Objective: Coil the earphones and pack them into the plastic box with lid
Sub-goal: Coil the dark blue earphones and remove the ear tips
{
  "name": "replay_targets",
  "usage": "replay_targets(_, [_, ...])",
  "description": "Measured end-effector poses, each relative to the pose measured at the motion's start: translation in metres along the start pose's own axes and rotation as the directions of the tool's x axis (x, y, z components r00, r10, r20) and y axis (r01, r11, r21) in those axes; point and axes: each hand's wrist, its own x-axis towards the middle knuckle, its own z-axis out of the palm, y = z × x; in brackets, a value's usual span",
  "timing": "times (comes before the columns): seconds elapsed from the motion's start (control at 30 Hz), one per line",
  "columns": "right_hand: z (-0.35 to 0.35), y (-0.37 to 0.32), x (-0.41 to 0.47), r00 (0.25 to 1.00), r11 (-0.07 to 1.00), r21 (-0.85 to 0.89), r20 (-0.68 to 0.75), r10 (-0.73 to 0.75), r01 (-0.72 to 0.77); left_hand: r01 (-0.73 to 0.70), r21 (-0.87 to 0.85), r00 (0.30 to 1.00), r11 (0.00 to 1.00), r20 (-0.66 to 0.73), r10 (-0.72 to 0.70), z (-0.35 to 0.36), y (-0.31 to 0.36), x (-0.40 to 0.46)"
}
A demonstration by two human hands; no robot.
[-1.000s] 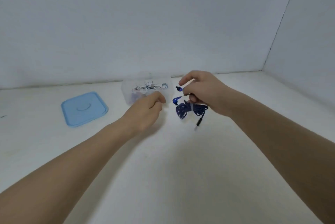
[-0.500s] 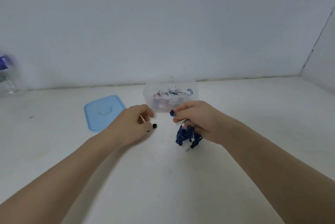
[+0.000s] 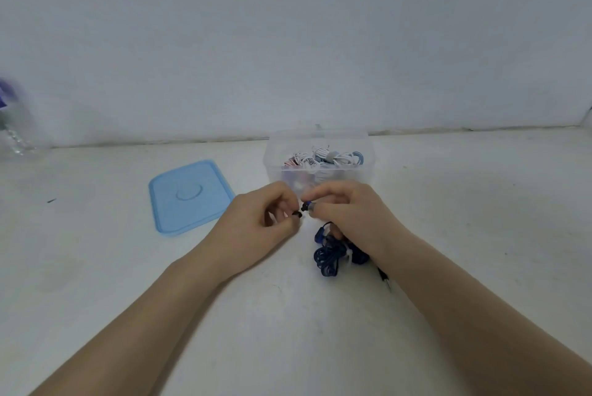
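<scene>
item: blue earphones (image 3: 333,254), coiled; my right hand (image 3: 349,216) gripping them, my left hand (image 3: 256,219) pinching a loose eartip (image 3: 298,213). refitting it, then boxing (image 3: 317,168).

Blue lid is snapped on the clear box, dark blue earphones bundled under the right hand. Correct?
Not quite. The head view shows the blue lid lying flat on the table, left of the open clear box. The rest stands: the dark blue earphones are bundled under the right hand.
</scene>
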Motion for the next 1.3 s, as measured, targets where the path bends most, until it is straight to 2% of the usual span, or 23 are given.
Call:
replay_targets(0.5, [0.0037,0.0013,-0.002,1.0,1.0,0.012,-0.003,0.001,-0.001,0.059,-0.198,0.998,0.978,-0.002,-0.061,0.0041,-0.0018,-0.0031])
replay_targets(0.83, [0.0018,-0.0028,-0.0031,1.0,0.993,0.112,0.012,0.024,-0.025,0.04,-0.2,0.997,0.979,-0.05,-0.051,0.0036,0.0017,-0.0037])
replay_targets(1.3, [-0.0007,0.0003,-0.002,1.0,0.992,0.122,0.012,0.012,-0.014,0.007,-0.178,0.998,0.984,-0.067,-0.019,0.0032,0.0045,-0.0051])
